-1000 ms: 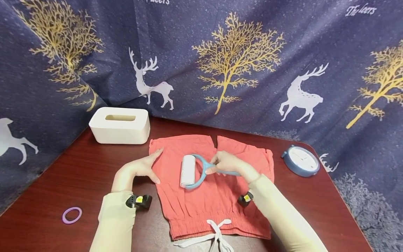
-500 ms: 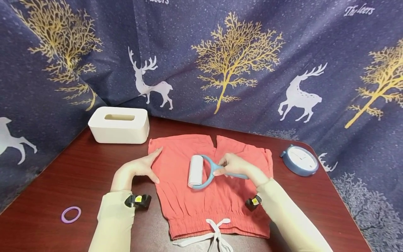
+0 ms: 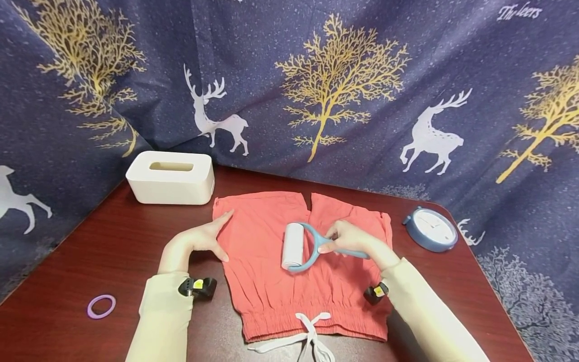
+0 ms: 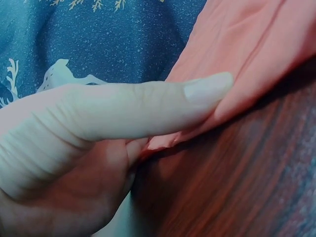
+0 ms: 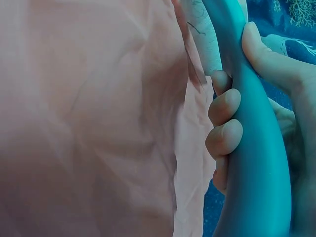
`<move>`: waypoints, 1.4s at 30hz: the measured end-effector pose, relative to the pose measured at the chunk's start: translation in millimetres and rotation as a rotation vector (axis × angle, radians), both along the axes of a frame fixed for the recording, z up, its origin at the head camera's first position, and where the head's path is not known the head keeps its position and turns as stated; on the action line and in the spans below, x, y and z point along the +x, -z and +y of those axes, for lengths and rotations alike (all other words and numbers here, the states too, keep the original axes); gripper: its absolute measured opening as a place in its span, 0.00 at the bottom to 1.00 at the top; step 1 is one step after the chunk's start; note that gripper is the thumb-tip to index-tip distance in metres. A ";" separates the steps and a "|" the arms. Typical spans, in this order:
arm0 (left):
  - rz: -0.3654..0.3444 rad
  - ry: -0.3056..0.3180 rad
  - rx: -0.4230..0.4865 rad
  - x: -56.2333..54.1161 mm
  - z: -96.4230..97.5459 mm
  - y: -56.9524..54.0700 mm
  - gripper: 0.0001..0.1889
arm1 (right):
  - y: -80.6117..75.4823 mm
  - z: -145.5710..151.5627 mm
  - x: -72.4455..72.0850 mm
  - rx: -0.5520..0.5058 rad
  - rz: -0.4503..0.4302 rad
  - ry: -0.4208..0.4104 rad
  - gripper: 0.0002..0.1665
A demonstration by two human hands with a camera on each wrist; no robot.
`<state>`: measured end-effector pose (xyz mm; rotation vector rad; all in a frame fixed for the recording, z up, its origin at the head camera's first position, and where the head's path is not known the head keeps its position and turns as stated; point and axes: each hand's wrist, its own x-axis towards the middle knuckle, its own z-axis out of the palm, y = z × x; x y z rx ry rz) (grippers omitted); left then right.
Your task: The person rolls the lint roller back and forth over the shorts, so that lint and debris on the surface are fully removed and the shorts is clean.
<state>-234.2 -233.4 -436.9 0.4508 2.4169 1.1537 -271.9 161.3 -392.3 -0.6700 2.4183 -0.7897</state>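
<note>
Coral-red shorts (image 3: 262, 286) lie spread on the table, their elastic waistband towards me and a white drawstring (image 3: 312, 334) tied in a bow. My right hand (image 3: 346, 240) grips the blue handle (image 5: 259, 168) of a lint roller, fingers curled round it in the right wrist view. The lint roller's white roll (image 3: 293, 245) is over the middle of the shorts; dark hair-like strands show on it in the right wrist view. At the left edge of the shorts, my left hand (image 3: 196, 242) rests with thumb and fingers spread; its straight thumb (image 4: 148, 108) touches the cloth.
A white tissue box (image 3: 171, 186) stands at the back left. On the dark red table (image 3: 135, 241) a purple ring (image 3: 101, 307) lies at the front left. A blue-rimmed clock (image 3: 431, 230) lies at the right. Behind hangs a navy cloth (image 3: 271, 100) with deer and trees.
My right hand has drawn the lint roller rightwards across the shorts, from the left half to about the middle. The left hand stays in place at the edge.
</note>
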 end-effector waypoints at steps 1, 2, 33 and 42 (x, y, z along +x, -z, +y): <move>0.002 0.001 -0.001 0.1 0.2 -0.2 0.68 | -0.3 1.4 0.5 0.000 0.003 -0.004 0.14; 0.003 0.001 -0.003 0.2 0.2 -0.3 0.68 | -0.3 2.9 0.8 -0.001 0.006 -0.009 0.14; 0.010 0.011 0.014 -0.4 -4.6 0.1 0.69 | -9.9 21.8 0.0 0.052 0.029 0.006 0.12; 0.019 -0.007 0.082 -1.7 -8.2 10.5 0.67 | -6.4 16.3 -2.1 0.046 0.018 0.003 0.11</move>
